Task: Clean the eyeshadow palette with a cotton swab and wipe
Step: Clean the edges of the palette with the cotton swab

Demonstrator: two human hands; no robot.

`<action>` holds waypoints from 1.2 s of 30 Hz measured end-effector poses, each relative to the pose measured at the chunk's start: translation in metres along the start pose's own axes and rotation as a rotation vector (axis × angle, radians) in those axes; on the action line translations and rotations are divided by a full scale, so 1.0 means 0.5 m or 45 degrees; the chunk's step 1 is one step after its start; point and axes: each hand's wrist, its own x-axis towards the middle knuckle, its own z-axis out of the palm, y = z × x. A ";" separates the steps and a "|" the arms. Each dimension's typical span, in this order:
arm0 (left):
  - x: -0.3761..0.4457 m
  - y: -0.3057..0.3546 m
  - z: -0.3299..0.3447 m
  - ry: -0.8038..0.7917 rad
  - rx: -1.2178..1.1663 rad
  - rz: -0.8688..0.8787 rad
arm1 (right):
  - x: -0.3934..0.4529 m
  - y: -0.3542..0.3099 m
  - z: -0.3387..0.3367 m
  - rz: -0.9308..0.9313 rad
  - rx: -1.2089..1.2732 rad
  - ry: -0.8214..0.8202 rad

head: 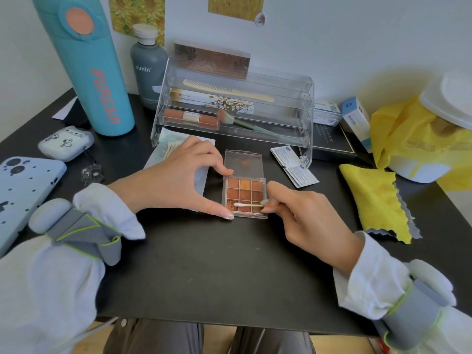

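A small eyeshadow palette point(245, 192) with brown and orange pans lies open on the black table, its clear lid point(244, 163) folded back. My left hand point(184, 180) steadies it, index finger at the far left corner and thumb at the near left corner. My right hand point(301, 213) pinches a cotton swab point(246, 205) by its stick. The swab's white tip rests in the front-left pan. Two wipe sachets point(293, 166) lie to the right of the palette. A bag of cotton swabs point(171, 146) is partly hidden behind my left hand.
A clear acrylic organiser point(304, 116) stands behind the palette. A blue bottle point(89, 70), a grey bottle point(148, 67), an earbud case point(66, 143) and a phone point(23, 192) are at the left. A yellow cloth point(375, 200) and a yellow bag point(413, 134) are at the right.
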 end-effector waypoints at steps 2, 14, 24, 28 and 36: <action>0.000 0.000 0.000 0.003 -0.002 -0.002 | -0.004 -0.001 -0.001 -0.018 -0.008 -0.012; -0.001 -0.001 0.000 0.017 0.001 0.015 | 0.011 0.013 -0.006 0.242 0.562 0.047; -0.001 -0.003 0.001 0.006 -0.002 0.005 | 0.049 0.022 0.008 0.224 0.430 0.110; -0.001 -0.002 0.001 0.009 -0.008 0.010 | 0.046 0.020 0.002 0.185 0.382 0.094; -0.002 -0.001 0.003 0.016 -0.013 0.010 | 0.043 0.022 0.003 0.155 0.265 0.072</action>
